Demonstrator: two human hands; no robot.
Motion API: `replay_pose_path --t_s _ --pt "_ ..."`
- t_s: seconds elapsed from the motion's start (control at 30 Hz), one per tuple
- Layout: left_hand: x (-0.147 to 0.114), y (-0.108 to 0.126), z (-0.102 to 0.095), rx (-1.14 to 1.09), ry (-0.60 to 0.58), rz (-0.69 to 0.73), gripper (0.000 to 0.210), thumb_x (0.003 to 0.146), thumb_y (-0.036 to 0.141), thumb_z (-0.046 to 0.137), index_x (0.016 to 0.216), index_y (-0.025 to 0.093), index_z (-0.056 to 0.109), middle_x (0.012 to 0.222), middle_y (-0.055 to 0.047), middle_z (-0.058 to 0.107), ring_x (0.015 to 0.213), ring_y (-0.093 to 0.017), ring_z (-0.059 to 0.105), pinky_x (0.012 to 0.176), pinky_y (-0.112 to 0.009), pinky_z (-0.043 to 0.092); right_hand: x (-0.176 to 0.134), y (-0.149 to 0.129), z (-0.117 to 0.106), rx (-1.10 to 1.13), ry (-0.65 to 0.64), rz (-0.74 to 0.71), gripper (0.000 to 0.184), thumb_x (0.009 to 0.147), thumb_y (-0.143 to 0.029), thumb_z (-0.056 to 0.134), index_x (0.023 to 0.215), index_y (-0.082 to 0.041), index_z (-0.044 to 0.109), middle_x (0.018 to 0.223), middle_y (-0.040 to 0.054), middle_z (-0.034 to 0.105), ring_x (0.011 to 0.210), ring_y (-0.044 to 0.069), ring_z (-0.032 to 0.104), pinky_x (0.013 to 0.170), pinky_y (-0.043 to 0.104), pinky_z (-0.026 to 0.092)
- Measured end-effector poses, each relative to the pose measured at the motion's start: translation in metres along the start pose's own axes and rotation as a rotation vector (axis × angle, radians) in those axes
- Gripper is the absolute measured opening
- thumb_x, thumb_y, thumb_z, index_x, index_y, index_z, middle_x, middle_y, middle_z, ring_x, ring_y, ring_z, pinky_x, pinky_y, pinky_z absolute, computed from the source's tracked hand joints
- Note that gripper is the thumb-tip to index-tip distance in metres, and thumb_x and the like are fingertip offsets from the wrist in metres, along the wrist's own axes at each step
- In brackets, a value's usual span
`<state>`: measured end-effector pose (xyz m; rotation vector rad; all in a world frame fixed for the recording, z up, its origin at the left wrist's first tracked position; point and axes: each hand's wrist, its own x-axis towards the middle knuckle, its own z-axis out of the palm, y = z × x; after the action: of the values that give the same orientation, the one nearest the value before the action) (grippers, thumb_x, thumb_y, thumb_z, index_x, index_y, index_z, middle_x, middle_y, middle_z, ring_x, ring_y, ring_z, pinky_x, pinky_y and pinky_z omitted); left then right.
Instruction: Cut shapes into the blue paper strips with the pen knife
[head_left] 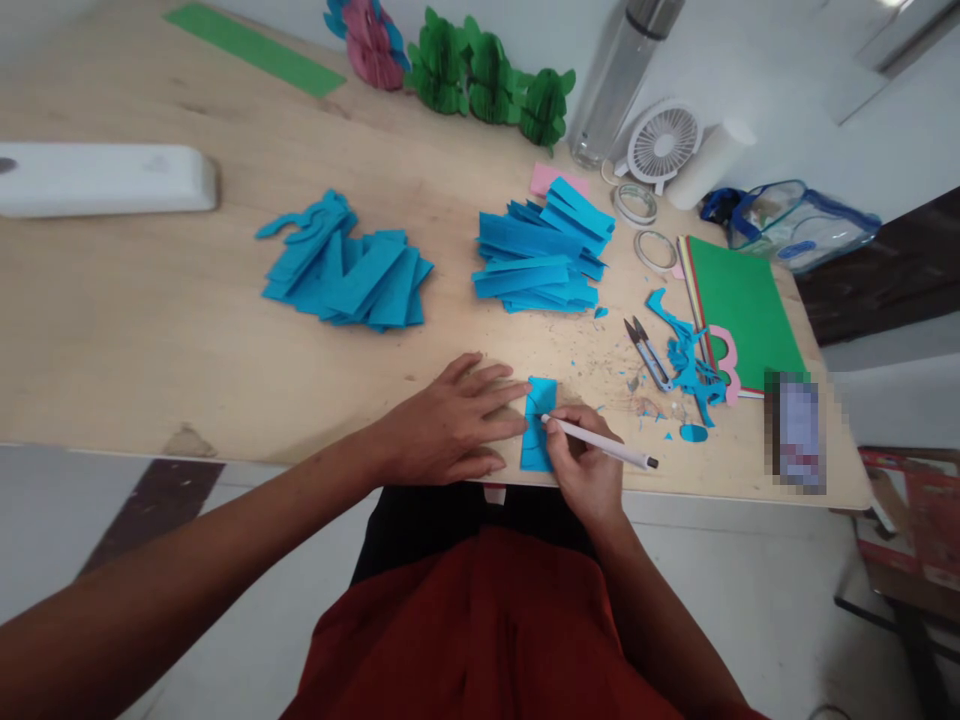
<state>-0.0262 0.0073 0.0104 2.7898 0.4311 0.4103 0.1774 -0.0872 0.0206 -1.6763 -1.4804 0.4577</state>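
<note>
Pale wooden tabletop (225, 370) spreading widest, left hand (446, 428) lying flat with fingers loosely spread, right hand (589, 482) curling inward, blue paper strip (537, 456) lying between them near the front edge, white pen (601, 441) being pinched by the right fingers.

Soft light falls on the table (187, 330); shadows are faint. The edges look stretched. Little squares blur the phone (799, 435).

Matt paper strip (535, 445), smooth plastic pen (600, 439), matt wood-grained tabletop (180, 330)
</note>
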Motion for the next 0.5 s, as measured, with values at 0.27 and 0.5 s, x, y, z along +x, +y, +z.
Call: replay_pose_path --t_s 0.27,0.5 --pt "0.0003 -0.0003 -0.0011 -0.004 -0.016 0.011 0.042 0.091 0.048 0.054 0.128 0.028 0.057 0.149 -0.011 0.046 0.136 -0.037 0.038 0.114 -0.059 0.022 -0.0009 0.0021 0.0017 0.016 0.015 0.017 0.007 0.088 -0.027 0.058 0.088 -0.022 0.063 0.082 0.0042 0.069 0.079 0.020 0.065 0.071 0.036 0.054" --pt "0.0001 0.0007 -0.0006 -0.005 -0.010 0.008 0.040 0.092 0.047 0.054 0.125 0.027 0.058 0.149 -0.010 0.046 0.136 -0.036 0.038 0.114 -0.059 0.022 -0.0007 0.0031 0.0042 0.001 0.030 0.010 0.009 0.089 -0.028 0.057 0.091 -0.022 0.064 0.084 0.0048 0.069 0.081 0.021 0.065 0.073 0.037 0.054"
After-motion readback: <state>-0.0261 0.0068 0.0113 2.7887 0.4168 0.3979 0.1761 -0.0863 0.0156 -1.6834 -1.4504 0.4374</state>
